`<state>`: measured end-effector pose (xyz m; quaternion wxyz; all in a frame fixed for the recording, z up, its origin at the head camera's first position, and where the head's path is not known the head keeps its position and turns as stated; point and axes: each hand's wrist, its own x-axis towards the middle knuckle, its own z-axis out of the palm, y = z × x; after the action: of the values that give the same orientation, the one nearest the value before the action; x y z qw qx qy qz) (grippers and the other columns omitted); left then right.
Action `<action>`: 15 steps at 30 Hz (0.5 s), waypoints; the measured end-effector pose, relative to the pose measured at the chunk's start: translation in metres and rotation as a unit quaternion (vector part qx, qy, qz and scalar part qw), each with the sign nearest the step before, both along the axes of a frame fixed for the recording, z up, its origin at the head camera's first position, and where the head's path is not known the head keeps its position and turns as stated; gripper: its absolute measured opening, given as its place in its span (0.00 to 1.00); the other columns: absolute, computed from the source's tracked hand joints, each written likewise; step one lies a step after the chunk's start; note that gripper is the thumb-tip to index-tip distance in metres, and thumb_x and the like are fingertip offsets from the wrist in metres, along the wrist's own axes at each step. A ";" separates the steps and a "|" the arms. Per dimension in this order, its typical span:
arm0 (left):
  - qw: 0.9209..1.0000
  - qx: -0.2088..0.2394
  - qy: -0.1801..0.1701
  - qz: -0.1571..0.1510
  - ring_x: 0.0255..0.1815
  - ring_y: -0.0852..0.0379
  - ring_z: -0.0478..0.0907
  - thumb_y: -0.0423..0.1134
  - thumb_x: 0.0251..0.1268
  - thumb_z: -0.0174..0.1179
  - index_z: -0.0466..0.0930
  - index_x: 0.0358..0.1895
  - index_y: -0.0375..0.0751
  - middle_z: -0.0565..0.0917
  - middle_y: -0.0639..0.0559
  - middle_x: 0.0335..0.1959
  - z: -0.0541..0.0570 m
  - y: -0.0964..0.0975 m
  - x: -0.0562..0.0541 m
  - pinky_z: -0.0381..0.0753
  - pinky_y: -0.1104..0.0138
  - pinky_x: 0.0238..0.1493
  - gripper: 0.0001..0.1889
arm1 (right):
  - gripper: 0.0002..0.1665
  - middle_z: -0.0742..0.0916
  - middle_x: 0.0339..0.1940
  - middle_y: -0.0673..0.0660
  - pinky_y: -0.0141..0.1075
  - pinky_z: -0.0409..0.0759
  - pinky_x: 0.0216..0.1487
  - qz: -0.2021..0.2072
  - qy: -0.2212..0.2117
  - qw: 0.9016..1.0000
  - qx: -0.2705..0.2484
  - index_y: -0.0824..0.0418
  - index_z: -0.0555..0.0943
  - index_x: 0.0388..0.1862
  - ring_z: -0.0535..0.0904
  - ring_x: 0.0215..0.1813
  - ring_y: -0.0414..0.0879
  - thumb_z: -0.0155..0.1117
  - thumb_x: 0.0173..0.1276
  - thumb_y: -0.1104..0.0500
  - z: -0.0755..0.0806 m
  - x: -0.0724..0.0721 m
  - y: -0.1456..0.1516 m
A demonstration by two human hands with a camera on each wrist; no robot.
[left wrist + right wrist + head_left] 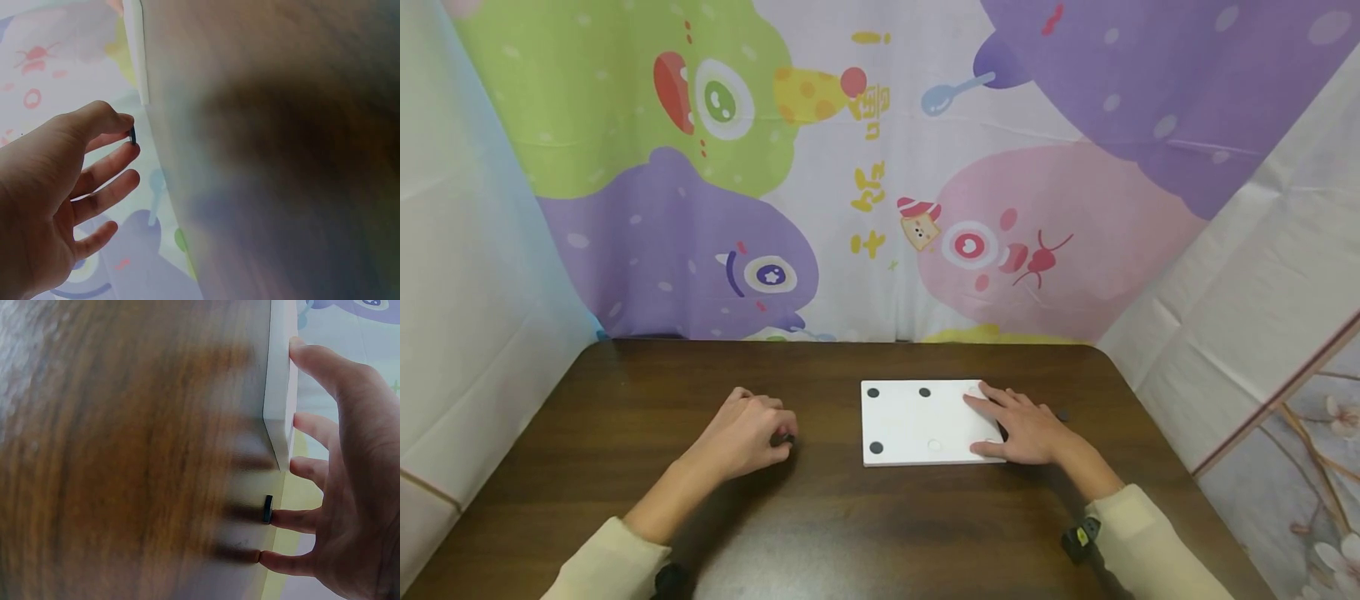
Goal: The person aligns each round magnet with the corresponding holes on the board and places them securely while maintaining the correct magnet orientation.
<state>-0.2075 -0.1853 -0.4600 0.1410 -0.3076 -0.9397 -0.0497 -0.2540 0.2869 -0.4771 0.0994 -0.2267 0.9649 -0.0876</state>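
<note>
A small black disc (132,135) is pinched between the thumb and a fingertip of my left hand (747,435), which is held left of the white board. In the left wrist view its other fingers are spread apart. My right hand (1026,427) rests on the right end of the flat white board (902,421), fingers spread, hiding that end. Black discs sit at the board's top left (873,392), top middle (925,392) and lower left (876,447). At the lower middle a bare round outline (934,445) shows.
Another black disc (1063,416) lies on the brown wooden table (850,533), just right of my right hand. Behind the table hangs a cartoon-printed curtain (865,292), with pale cloth at both sides.
</note>
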 end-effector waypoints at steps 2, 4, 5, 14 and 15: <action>1.000 0.002 -0.004 -0.003 0.33 0.65 0.83 0.40 0.55 0.81 0.91 0.33 0.57 0.84 0.64 0.28 0.001 0.003 -0.001 0.80 0.52 0.50 0.08 | 0.55 0.63 0.96 0.61 0.88 0.67 0.73 0.000 0.001 1.000 0.000 0.41 0.63 0.93 0.64 0.89 0.80 0.65 0.76 0.22 0.000 0.000 0.000; 1.000 0.003 -0.009 -0.003 0.33 0.65 0.83 0.40 0.56 0.81 0.91 0.34 0.57 0.85 0.64 0.29 0.001 0.005 -0.002 0.80 0.52 0.50 0.08 | 0.55 0.63 0.96 0.61 0.87 0.67 0.73 0.000 0.002 1.000 0.001 0.41 0.63 0.93 0.64 0.89 0.79 0.65 0.76 0.22 -0.001 0.000 0.000; 1.000 0.003 -0.011 -0.004 0.33 0.65 0.83 0.40 0.56 0.81 0.91 0.34 0.57 0.86 0.64 0.29 0.002 0.007 -0.002 0.80 0.52 0.51 0.08 | 0.55 0.63 0.96 0.61 0.87 0.67 0.73 0.000 0.003 1.000 0.001 0.41 0.63 0.93 0.64 0.89 0.79 0.65 0.76 0.22 -0.001 0.000 0.001; 1.000 0.010 0.001 -0.017 0.32 0.67 0.83 0.40 0.55 0.81 0.92 0.33 0.57 0.85 0.64 0.28 0.003 0.020 -0.006 0.79 0.53 0.49 0.07 | 0.55 0.63 0.96 0.61 0.87 0.67 0.73 -0.003 0.001 1.000 0.002 0.41 0.64 0.93 0.64 0.89 0.79 0.65 0.75 0.22 -0.001 -0.001 0.000; 1.000 0.011 0.003 -0.019 0.32 0.66 0.83 0.40 0.55 0.81 0.92 0.33 0.57 0.85 0.64 0.28 0.003 0.022 -0.006 0.79 0.53 0.49 0.07 | 0.55 0.63 0.96 0.60 0.87 0.67 0.73 -0.003 0.000 1.000 0.002 0.41 0.64 0.93 0.64 0.90 0.79 0.65 0.75 0.22 -0.001 -0.001 0.000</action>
<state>-0.2137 -0.1634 -0.4567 0.1464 -0.3243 -0.9325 -0.0615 -0.2551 0.2871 -0.4785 0.0993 -0.2236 0.9658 -0.0856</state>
